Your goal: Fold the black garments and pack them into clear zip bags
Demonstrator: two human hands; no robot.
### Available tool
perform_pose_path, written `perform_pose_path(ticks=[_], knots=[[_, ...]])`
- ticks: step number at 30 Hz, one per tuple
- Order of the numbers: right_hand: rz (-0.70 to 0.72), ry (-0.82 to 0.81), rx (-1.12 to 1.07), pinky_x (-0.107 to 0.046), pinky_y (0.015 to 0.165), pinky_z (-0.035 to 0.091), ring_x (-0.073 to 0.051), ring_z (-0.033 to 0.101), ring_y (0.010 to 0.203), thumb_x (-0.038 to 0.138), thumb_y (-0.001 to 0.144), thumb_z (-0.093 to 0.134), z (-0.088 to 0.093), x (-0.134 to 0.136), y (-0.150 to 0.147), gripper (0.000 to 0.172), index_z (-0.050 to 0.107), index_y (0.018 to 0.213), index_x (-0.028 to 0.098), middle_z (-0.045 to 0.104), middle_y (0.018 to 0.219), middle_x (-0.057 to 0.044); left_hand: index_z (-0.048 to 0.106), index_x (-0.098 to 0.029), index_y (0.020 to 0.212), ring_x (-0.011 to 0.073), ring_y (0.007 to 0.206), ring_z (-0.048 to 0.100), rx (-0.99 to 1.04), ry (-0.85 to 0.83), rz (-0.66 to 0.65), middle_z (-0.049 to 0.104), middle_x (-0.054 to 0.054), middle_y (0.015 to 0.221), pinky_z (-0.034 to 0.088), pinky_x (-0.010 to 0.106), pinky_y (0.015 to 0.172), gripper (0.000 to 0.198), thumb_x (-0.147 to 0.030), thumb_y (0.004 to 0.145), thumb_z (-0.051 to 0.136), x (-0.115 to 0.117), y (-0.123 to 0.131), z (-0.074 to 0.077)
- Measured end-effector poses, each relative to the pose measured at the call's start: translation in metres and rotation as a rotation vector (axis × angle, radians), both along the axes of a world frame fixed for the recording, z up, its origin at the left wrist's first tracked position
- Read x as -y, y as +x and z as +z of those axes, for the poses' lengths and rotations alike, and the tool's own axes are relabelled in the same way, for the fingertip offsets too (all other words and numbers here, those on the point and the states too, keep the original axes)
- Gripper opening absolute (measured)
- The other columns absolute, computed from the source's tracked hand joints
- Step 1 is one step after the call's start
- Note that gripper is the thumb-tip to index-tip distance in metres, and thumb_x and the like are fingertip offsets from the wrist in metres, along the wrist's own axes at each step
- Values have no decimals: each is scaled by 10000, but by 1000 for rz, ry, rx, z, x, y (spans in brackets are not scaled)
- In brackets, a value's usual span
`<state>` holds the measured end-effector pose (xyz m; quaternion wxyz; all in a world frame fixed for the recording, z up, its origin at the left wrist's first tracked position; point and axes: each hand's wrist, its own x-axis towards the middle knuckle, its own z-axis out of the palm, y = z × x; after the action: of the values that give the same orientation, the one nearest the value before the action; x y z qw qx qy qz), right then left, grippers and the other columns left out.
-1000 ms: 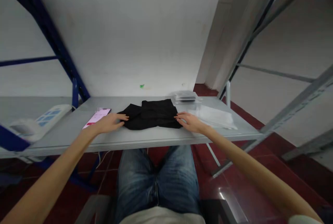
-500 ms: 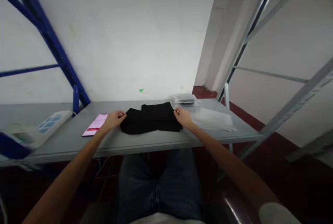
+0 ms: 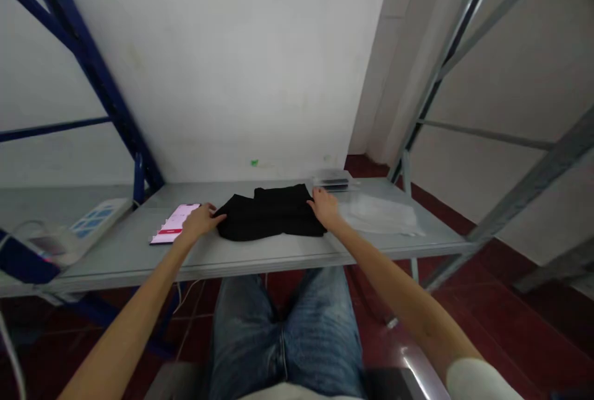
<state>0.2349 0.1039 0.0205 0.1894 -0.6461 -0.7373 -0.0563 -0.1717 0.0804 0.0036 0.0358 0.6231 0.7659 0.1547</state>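
A black piece of folded cloth [image 3: 273, 213], likely a garment, lies flat on the grey table [image 3: 260, 257] in front of me. It has a stepped upper edge on its left side. My left hand [image 3: 200, 221] is at the cloth's left edge, thumb and forefinger spread apart, the thumb tip touching or very near the fabric. At the right edge rests my right hand [image 3: 325, 207], its thumb and fingers apart against the cloth's side. Neither hand visibly pinches the fabric. A phone [image 3: 174, 225] with a lit pink screen lies just left of my left hand.
Clear plastic bags [image 3: 383, 213] lie to the right, and a stack of clear packages [image 3: 331, 179] stands behind my right hand. On the left are a white power strip [image 3: 97, 220] and a blue object [image 3: 28, 264]. Blue [image 3: 99, 87] and grey [image 3: 429, 84] metal uprights flank the table.
Both hands have loosened from a pinch at the cloth's edges, and their fingers are spread now. The cloth lies nearly as before. The view has shifted slightly.
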Motion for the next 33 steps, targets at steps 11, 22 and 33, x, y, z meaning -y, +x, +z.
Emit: perform_pose_path(ticks=[11, 22, 33], knots=[[282, 216, -139, -427, 1102, 415, -270, 595, 1236, 276, 1091, 431, 4, 40, -108, 306, 622, 1308, 178, 689, 1312, -147, 670, -116, 1181, 394, 1056, 733, 116, -172, 103, 773, 216, 1075, 540, 412, 858, 771, -773, 789, 571, -12, 16, 22], [390, 4, -206, -464, 1268, 256, -295, 371, 1528, 433, 1115, 318, -31, 24, -185, 588, 464, 1540, 54, 498, 1589, -181, 607, -58, 1349, 506, 1291, 561, -69, 23, 177, 599, 353, 1344, 470, 561, 1006, 1021, -897, 790, 449, 12, 65, 19], [231, -191, -1, -460, 1287, 185, -315, 264, 1584, 562, 1095, 227, -44, -16, -55, 755, 371, 1607, 26, 350, 1670, -200, 626, -58, 1314, 479, 1290, 533, -155, 125, 147, 607, 327, 1314, 492, 532, 969, 862, -793, 899, 446, 25, 72, 2]])
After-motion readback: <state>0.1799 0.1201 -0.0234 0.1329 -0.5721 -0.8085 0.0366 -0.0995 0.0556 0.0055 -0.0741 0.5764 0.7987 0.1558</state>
